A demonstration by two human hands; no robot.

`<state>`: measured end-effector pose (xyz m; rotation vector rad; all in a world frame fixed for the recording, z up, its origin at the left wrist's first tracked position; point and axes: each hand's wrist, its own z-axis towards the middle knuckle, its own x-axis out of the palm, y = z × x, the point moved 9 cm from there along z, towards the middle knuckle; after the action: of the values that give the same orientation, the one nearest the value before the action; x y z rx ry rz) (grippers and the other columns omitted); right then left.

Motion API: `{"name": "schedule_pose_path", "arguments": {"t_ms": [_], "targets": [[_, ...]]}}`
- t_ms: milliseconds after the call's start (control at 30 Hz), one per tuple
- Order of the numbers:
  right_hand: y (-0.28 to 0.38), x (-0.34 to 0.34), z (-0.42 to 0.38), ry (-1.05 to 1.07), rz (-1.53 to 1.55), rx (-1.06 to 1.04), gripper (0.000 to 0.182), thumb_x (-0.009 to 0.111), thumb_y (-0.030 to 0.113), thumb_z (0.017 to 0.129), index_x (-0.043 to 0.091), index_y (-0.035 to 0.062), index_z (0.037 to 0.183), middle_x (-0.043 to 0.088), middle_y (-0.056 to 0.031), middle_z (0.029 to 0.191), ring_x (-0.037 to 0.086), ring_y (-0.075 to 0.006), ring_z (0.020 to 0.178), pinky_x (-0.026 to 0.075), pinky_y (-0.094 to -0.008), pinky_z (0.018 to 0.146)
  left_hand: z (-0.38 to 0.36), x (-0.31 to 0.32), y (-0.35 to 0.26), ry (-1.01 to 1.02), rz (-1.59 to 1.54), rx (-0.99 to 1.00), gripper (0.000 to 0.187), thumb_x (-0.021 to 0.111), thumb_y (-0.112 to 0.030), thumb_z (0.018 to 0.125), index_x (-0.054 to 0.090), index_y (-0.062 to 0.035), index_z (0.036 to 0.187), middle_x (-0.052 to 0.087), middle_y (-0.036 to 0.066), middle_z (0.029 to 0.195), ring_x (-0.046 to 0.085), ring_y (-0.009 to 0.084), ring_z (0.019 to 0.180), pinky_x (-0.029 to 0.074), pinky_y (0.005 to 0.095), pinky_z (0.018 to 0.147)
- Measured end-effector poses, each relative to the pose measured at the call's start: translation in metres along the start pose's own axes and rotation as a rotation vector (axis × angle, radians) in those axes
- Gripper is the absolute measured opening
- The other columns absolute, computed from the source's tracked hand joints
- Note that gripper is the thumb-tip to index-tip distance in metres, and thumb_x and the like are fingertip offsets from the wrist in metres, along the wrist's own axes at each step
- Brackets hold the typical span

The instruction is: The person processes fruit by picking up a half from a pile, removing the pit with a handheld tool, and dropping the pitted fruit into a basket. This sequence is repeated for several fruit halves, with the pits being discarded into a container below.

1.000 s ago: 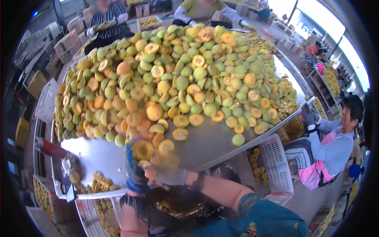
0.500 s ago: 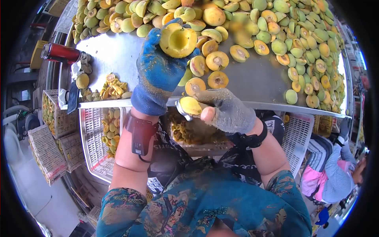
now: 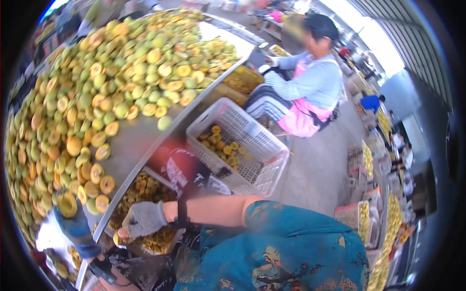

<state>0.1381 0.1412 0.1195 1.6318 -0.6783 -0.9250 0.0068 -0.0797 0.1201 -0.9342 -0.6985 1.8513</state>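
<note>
At the lower left, my left hand, in a blue glove, grips a hollowed peach half above the table's near edge. My right hand, in a grey glove, is closed on a pitting spoon whose handle is mostly hidden. A bit of yellow flesh shows at its end. Beneath the right hand are yellow scraps in a crate. Several cut peach halves with stones lie on the metal table near the left hand.
A large heap of peach halves covers much of the table. Beside it stands a white crate with several halves inside. A person in a pink apron sits beyond the crate. More filled crates line the floor at right.
My view has swung to the right, bringing the seated person and the white crate into sight. The peach half stays in my left hand; my right hand is now farther from it.
</note>
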Motion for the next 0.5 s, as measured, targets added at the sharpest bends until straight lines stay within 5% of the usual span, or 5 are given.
{"name": "schedule_pose_path", "arguments": {"t_ms": [100, 233, 267, 500], "targets": [[-0.006, -0.002, -0.024, -0.025, -0.170, 0.110, 0.048, 0.052, 0.053, 0.091, 0.074, 0.0125, 0.079, 0.069, -0.0088, 0.074, 0.065, -0.0267, 0.070, 0.050, -0.0344, 0.066, 0.000, 0.021, 0.037, 0.040, -0.913, -0.407, 0.043, 0.055, 0.006, 0.089, 0.048, 0.0004, 0.131, 0.054, 0.011, 0.130, 0.053, 0.0204, 0.117, 0.048, 0.0345, 0.099], [0.003, -0.004, -0.032, -0.050, -0.345, 0.037, 0.055, 0.042, 0.053, 0.095, 0.072, 0.0110, 0.077, 0.066, -0.0154, 0.072, 0.063, -0.0343, 0.066, 0.049, -0.0404, 0.064, -0.002, 0.029, 0.018, 0.109, -0.501, -0.204, 0.047, 0.056, 0.007, 0.088, 0.045, 0.0020, 0.133, 0.054, 0.013, 0.130, 0.054, 0.0204, 0.116, 0.047, 0.0337, 0.099], [-0.012, 0.005, -0.019, -0.106, -0.647, -0.075, 0.056, 0.035, 0.051, 0.098, 0.069, 0.0103, 0.080, 0.064, -0.0183, 0.070, 0.062, -0.0368, 0.065, 0.048, -0.0449, 0.063, -0.004, 0.030, -0.011, 0.132, 0.006, 0.099, 0.049, 0.062, 0.004, 0.084, 0.046, 0.0027, 0.131, 0.054, 0.013, 0.129, 0.056, 0.0218, 0.115, 0.047, 0.0343, 0.099], [-0.005, -0.010, -0.035, -0.200, -0.438, 0.168, 0.067, 0.029, 0.059, 0.096, 0.070, 0.0076, 0.086, 0.065, -0.0209, 0.073, 0.062, -0.0401, 0.071, 0.047, -0.0465, 0.065, -0.015, 0.061, 0.021, 0.223, -0.617, -0.277, 0.064, 0.066, 0.001, 0.080, 0.038, 0.0018, 0.138, 0.047, 0.014, 0.136, 0.048, 0.0259, 0.126, 0.045, 0.0375, 0.100]]}}
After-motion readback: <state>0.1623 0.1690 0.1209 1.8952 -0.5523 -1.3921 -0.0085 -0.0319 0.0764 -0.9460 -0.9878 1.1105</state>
